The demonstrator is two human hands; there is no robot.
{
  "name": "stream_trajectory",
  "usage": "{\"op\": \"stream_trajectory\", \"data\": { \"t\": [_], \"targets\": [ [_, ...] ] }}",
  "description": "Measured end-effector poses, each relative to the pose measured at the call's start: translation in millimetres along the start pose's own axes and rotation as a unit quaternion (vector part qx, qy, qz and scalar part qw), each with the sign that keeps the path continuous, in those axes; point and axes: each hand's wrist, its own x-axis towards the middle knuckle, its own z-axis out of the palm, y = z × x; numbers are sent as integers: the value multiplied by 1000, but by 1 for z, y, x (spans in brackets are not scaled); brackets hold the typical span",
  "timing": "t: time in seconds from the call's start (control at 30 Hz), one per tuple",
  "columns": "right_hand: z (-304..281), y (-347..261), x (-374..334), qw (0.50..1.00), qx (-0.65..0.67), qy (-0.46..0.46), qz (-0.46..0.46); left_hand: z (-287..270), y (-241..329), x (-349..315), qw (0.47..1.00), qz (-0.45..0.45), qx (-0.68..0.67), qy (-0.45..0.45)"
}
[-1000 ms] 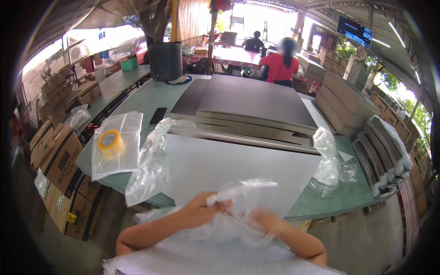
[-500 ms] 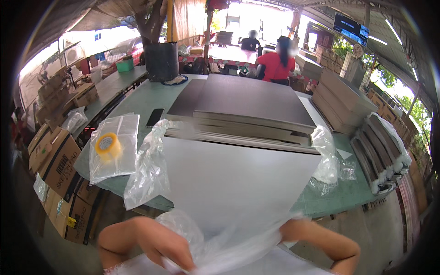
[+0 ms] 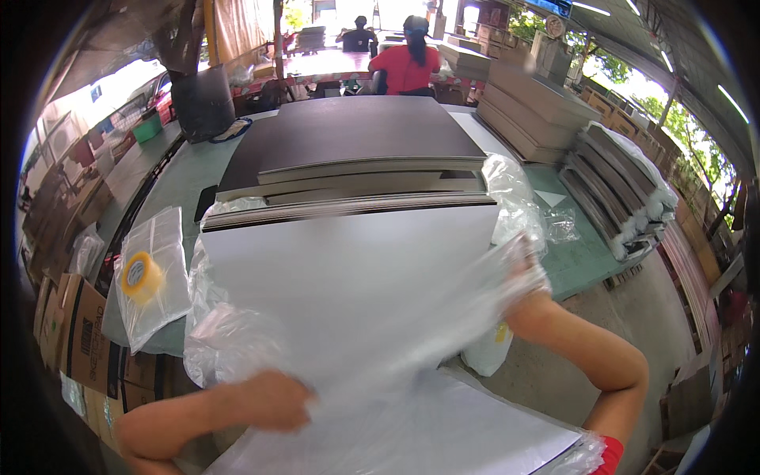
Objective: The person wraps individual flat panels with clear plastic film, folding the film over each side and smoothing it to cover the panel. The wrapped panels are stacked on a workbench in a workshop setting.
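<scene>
In the head view, the two hands are now wide apart, while one second ago they were close together. The right hand (image 3: 524,289) is farther out, to the right, and grasps bunched clear plastic film (image 3: 463,321). The film stretches between the hands, above the near side of the white-faced stack (image 3: 340,265). The left hand (image 3: 277,398) is near and left, with fingers curled (it is blurred, so I cannot tell what it grips). At far left, the tape roll (image 3: 141,280) remains on flat plastic bags (image 3: 158,318).
</scene>
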Motion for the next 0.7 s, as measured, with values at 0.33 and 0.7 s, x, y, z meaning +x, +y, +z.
{"op": "stream_trajectory", "data": {
  "t": [0.33,0.7],
  "targets": [
    [-66,40,-26,758,639,99,-88,50,-24,2,981,-147,38,-120],
    [-15,-7,16,671,575,436,172,-18,-122,-87,493,-292,137,808]
  ]
}}
